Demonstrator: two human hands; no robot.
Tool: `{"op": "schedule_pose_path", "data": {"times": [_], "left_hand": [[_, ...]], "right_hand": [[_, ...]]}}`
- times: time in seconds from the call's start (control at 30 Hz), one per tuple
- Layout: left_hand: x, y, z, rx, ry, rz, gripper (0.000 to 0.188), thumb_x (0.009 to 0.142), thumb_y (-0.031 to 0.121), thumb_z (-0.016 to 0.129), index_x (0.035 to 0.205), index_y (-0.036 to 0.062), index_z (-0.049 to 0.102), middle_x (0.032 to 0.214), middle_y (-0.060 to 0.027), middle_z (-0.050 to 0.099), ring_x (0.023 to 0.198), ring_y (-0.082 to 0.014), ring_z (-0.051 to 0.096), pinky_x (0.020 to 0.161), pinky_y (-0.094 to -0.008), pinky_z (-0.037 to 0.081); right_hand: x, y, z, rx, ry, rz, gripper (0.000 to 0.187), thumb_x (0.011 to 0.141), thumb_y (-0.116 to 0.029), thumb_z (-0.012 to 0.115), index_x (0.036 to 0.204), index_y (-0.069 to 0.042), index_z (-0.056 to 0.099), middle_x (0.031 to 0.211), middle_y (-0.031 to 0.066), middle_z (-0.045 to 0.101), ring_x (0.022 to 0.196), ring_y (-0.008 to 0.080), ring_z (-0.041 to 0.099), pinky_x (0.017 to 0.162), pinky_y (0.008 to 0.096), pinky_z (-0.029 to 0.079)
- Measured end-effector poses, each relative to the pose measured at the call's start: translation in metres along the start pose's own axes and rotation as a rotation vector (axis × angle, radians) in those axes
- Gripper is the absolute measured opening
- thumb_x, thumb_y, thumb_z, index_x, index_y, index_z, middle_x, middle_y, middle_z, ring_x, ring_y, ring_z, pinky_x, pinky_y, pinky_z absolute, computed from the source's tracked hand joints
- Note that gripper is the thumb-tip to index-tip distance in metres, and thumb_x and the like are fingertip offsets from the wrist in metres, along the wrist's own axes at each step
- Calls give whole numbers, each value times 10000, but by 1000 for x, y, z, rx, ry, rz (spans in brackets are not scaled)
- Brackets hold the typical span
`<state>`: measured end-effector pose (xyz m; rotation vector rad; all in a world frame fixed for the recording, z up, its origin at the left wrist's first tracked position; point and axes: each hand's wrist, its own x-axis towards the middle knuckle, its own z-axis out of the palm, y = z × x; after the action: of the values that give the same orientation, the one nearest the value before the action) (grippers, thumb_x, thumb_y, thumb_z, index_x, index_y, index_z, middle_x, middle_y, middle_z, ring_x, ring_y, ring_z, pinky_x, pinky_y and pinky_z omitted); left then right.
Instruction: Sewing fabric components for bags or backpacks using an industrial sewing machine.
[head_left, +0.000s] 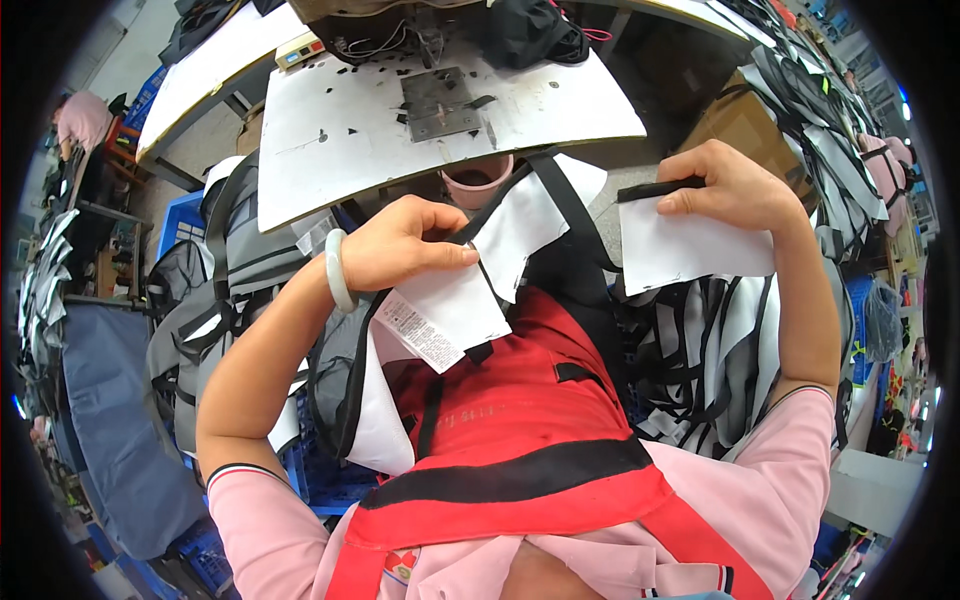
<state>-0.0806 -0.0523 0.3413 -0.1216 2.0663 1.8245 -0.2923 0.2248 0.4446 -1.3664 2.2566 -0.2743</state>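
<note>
My left hand [408,240], a pale bangle on its wrist, pinches the black-trimmed edge of a white fabric piece [450,300] between thumb and fingers. A white printed label [420,330] hangs below that hand. At the right, my right hand [725,188] grips a separate-looking white fabric panel [690,245] by its black-bound top edge. Between the hands, black straps [570,205] and another white flap [525,225] lie over my red apron [520,400]. Whether these parts join is hidden.
Ahead stands a white worktable [340,130] with a metal plate [440,103], dark scraps and a control box [300,50]. A pink bucket [478,182] sits below its edge. Grey and black sewn pieces [255,240] pile at left, more [690,350] at right, near a cardboard box [750,125].
</note>
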Motion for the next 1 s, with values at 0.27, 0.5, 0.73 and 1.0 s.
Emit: {"op": "schedule_pose_path", "data": {"times": [0.27, 0.5, 0.73, 1.0], "left_hand": [[-12, -10, 7, 173, 76, 2, 230, 861, 177, 667, 936, -40, 654, 765, -26, 637, 710, -69, 538, 682, -270, 471], [-9, -23, 7, 81, 60, 15, 240, 862, 181, 662, 934, -47, 641, 749, -36, 618, 702, -64, 520, 676, -273, 467], [-5, -11, 4, 313, 76, 75, 250, 858, 160, 648, 983, -56, 635, 781, -81, 644, 713, -99, 551, 698, -297, 476], [-8, 24, 9, 454, 44, 247, 230, 836, 140, 663, 953, -51, 616, 799, -132, 610, 762, -166, 552, 737, -321, 460]], "right_hand": [[-67, 2, -57, 154, -5, -92, 290, 745, -230, 748, 811, 26, 628, 731, 64, 620, 649, 124, 580, 562, 296, 432], [-114, 168, -138, -393, 614, 580, 541, 868, -313, 651, 1206, 99, 563, 1023, 130, 648, 903, 172, 600, 825, 269, 459], [-52, 14, -35, -74, 28, 107, 223, 745, -131, 697, 873, 33, 617, 850, 112, 593, 831, 213, 593, 757, 306, 453], [70, -47, 49, -263, 256, -867, 221, 765, -203, 719, 824, 2, 663, 1233, 153, 552, 1141, 313, 524, 952, 382, 427]]}}
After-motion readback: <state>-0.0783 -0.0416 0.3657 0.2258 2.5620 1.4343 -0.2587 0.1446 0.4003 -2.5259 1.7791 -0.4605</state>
